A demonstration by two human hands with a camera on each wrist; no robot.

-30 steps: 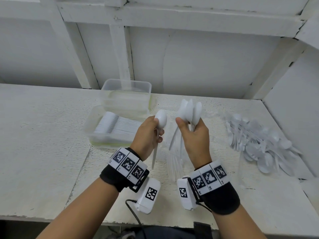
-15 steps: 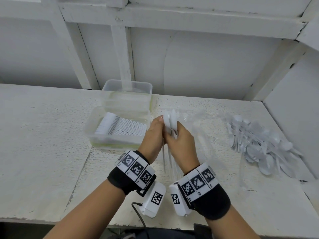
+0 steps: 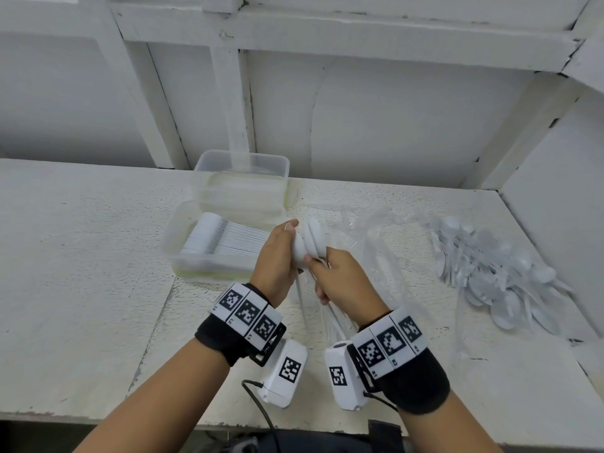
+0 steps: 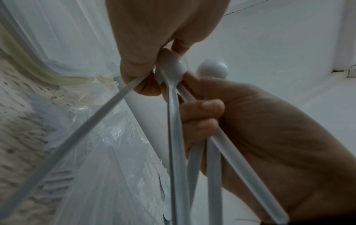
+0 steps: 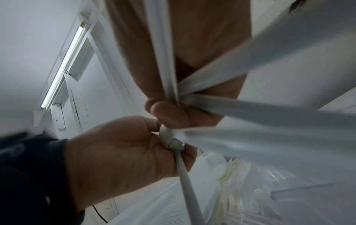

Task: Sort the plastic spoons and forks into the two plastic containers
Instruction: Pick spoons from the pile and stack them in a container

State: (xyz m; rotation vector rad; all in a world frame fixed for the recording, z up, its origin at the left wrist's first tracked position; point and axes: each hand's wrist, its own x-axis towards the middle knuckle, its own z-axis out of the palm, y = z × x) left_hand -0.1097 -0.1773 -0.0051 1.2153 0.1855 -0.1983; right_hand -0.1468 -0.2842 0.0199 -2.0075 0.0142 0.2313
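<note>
Both hands meet above the table's middle, in front of the containers. My right hand [image 3: 340, 279] grips a bundle of white plastic spoons [image 3: 312, 238], bowls up and handles hanging below the fist. My left hand [image 3: 277, 256] pinches one spoon [image 4: 77, 129] by its neck, pressed against that bundle. In the right wrist view this single spoon [image 5: 183, 170] hangs from the left hand [image 5: 125, 152]. The near clear container [image 3: 176, 256] holds a neat row of stacked white cutlery. The far clear container [image 3: 242, 168] stands behind it; its contents are unclear.
A loose pile of white spoons [image 3: 496, 273] lies at the right by the side wall. A crumpled clear plastic bag [image 3: 376, 243] with clear forks lies under and right of the hands. White walls close the back and right.
The hands were apart and higher, each with spoons raised. They have come together and lowered, and the left hand's spoon now lies against the right hand's bundle.
</note>
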